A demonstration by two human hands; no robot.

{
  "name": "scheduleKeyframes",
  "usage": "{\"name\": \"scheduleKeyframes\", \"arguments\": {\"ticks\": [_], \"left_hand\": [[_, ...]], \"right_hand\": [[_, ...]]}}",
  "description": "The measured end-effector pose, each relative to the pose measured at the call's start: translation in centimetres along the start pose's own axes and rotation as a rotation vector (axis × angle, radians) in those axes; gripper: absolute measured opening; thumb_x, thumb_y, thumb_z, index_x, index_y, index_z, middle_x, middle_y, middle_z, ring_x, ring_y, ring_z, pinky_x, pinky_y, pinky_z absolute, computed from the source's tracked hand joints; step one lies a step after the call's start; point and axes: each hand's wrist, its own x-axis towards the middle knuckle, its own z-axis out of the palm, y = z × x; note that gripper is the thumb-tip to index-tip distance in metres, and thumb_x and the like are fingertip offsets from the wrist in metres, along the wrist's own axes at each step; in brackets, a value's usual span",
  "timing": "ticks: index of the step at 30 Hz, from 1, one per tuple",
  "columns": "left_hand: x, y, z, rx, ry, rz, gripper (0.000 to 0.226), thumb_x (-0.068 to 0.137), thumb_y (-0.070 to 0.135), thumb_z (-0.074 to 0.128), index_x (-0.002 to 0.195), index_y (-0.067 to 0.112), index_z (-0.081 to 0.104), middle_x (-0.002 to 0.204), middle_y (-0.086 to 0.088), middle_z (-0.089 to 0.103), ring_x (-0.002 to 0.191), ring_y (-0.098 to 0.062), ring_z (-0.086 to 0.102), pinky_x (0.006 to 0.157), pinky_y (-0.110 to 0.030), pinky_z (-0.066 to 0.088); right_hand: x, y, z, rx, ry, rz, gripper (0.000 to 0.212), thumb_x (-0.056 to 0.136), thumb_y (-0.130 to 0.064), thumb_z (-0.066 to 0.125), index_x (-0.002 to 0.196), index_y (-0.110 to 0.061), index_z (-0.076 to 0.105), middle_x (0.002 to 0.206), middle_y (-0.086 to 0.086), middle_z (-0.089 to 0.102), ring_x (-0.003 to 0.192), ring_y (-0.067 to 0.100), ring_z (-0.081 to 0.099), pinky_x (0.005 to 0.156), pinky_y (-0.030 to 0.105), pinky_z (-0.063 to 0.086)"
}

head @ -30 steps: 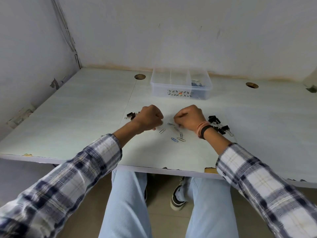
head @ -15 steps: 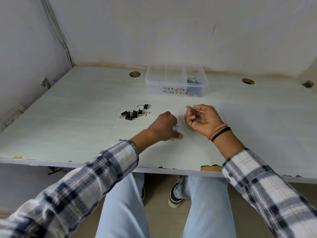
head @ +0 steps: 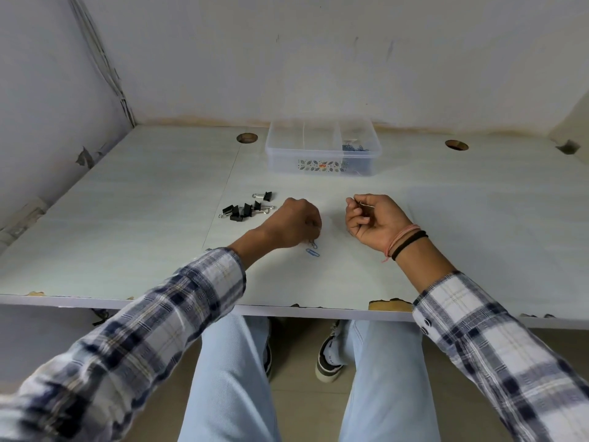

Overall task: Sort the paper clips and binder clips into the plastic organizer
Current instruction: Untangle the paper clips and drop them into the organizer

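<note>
Your left hand (head: 294,223) is curled knuckles-up on the pale worktop (head: 127,218), fingertips pinched down at a small cluster of paper clips (head: 313,245); whether it actually grips one I cannot tell, since the fingers hide the contact. One blue paper clip (head: 312,253) lies flat on the worktop just in front of that hand, apart from the fingers.

Your right hand (head: 373,220) is turned palm-up and loosely cupped, fingers curled in, with a thin silvery clip (head: 366,204) lying in it near the fingertips. Two bands, one pink and one black (head: 408,242), circle that wrist.

The binder clips (head: 243,208) sit in a black heap to the left of your left hand, near but not touching it, with one more lying slightly behind the rest toward the wall.

The plastic organizer (head: 323,148) stands well beyond both hands, close to the back wall. It is clear, divided into compartments; the right-hand compartment holds a dark bluish pile of clips (head: 353,148), the others look bare. A label (head: 320,165) on its front wall shows a leaf pattern with a small orange mark; any writing on it is too small to read.
</note>
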Motion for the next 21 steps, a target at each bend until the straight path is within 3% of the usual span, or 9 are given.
{"name": "scheduleKeyframes", "arguments": {"ticks": [4, 7, 10, 12, 14, 17, 21], "left_hand": [[-0.4, -1.2, -1.1, -0.692, 0.062, -0.234, 0.019, 0.089, 0.004, 0.068, 0.106, -0.003, 0.073, 0.078, -0.021, 0.067, 0.068, -0.022, 0.06, 0.066, -0.033, 0.051], [-1.0, -0.8, -2.2, -1.151, 0.091, -0.396, 0.019, 0.093, 0.003, 0.055, 0.098, -0.008, 0.07, 0.084, -0.016, 0.06, 0.067, -0.02, 0.058, 0.063, -0.027, 0.048], [-1.2, -0.5, -2.9, -1.328, 0.031, -0.548, 0.02, 0.088, 0.013, 0.051, 0.087, -0.001, 0.065, 0.077, -0.013, 0.061, 0.061, -0.021, 0.055, 0.054, -0.027, 0.042], [-1.0, -0.6, -2.6, -1.139, 0.014, -0.545, 0.022, 0.088, 0.022, 0.059, 0.085, 0.001, 0.066, 0.073, -0.01, 0.058, 0.059, -0.02, 0.05, 0.055, -0.028, 0.038], [-0.7, -0.7, -1.9, -0.739, 0.033, -0.447, 0.033, 0.085, 0.029, 0.072, 0.088, -0.004, 0.07, 0.071, -0.01, 0.053, 0.06, -0.022, 0.044, 0.054, -0.027, 0.033], [-0.3, -0.3, -0.5, -0.207, 0.053, -0.257, 0.033, 0.078, 0.032, 0.084, 0.081, 0.0, 0.076, 0.068, -0.007, 0.065, 0.059, -0.02, 0.052, 0.052, -0.023, 0.039], [0.1, 0.3, 0.3, -0.004, 0.048, -0.226, 0.02, 0.084, 0.02, 0.079, 0.089, 0.001, 0.078, 0.085, -0.014, 0.073, 0.075, -0.028, 0.068, 0.063, -0.025, 0.048]], "right_hand": [[-0.4, -0.8, -0.5, -0.037, 0.035, -0.041, 0.016, 0.097, -0.012, 0.048, 0.089, -0.002, 0.057, 0.066, 0.004, 0.056, 0.046, 0.01, 0.049, 0.035, 0.015, 0.032], [-0.5, -1.5, -0.7, -0.23, 0.087, -0.068, 0.016, 0.096, -0.013, 0.05, 0.086, -0.003, 0.058, 0.07, 0.003, 0.055, 0.054, 0.01, 0.045, 0.037, 0.015, 0.031], [-0.7, -1.9, -0.8, -0.583, 0.144, -0.101, 0.012, 0.093, -0.013, 0.058, 0.084, -0.005, 0.059, 0.068, 0.003, 0.052, 0.052, 0.01, 0.042, 0.036, 0.017, 0.029], [-0.8, -2.1, -0.8, -0.855, 0.205, -0.176, 0.008, 0.087, -0.008, 0.066, 0.085, -0.002, 0.061, 0.066, 0.006, 0.051, 0.048, 0.012, 0.04, 0.035, 0.017, 0.026], [-0.7, -2.1, -0.8, -1.089, 0.264, -0.233, 0.015, 0.081, -0.004, 0.074, 0.077, -0.002, 0.059, 0.062, 0.008, 0.049, 0.045, 0.013, 0.037, 0.036, 0.017, 0.025], [-0.2, -1.8, -1.0, -1.427, 0.315, -0.276, 0.028, 0.071, -0.01, 0.083, 0.069, -0.007, 0.055, 0.058, 0.007, 0.045, 0.044, 0.017, 0.035, 0.042, 0.02, 0.028], [0.9, -1.3, -1.2, -1.741, 0.462, -0.371, 0.039, 0.064, -0.021, 0.087, 0.089, -0.001, 0.066, 0.088, 0.013, 0.066, 0.08, 0.029, 0.065, 0.068, 0.029, 0.053]]}}
